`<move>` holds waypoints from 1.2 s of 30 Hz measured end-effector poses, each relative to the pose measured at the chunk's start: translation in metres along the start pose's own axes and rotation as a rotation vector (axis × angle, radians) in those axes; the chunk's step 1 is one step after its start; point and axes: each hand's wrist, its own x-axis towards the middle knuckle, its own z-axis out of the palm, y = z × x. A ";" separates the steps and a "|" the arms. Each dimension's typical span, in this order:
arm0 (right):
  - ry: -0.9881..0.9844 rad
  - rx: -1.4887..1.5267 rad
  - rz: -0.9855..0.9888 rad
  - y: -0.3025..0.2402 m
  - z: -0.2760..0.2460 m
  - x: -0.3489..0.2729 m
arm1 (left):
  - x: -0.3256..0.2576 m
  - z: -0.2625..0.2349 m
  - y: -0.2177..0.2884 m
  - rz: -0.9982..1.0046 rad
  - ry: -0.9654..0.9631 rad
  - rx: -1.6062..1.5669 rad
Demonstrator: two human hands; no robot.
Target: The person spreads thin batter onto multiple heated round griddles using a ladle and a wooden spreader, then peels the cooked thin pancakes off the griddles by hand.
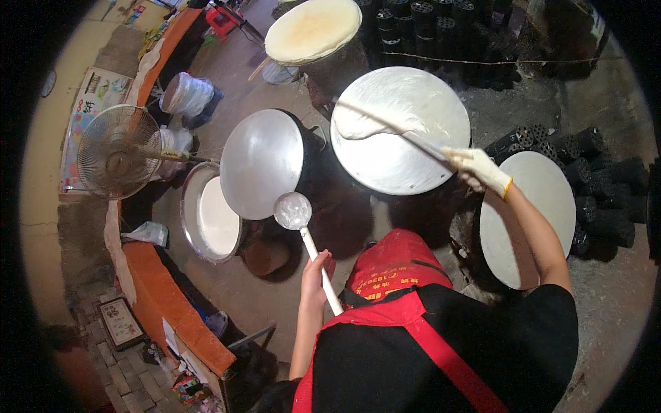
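My left hand (315, 274) is bare and grips the white handle of a metal ladle (293, 210), whose round bowl hangs over the edge of the bare round griddle (260, 162) on the left. My right hand (480, 167) wears a white glove and holds a thin spreader stick (406, 134) that reaches across the middle round griddle (406, 148). White batter (375, 122) is smeared along the stick on that griddle's upper left part.
A steel basin of white batter (210, 213) stands at the left. A round griddle with a cooked pale sheet (313, 31) sits at the back, another pale griddle (530, 213) at the right. Black honeycomb coal briquettes (592, 179) pile at the right and back. A fan (117, 151) faces in from the left.
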 end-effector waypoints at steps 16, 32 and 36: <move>0.480 0.366 -0.114 0.062 0.099 -0.042 | 0.026 0.002 0.042 -0.100 -0.180 0.271; 0.461 0.946 -0.296 0.029 0.362 0.080 | 0.079 -0.141 0.134 -0.083 -0.412 0.526; 0.705 0.734 -0.439 -0.033 0.370 0.217 | 0.059 -0.189 0.149 -0.064 -0.323 0.449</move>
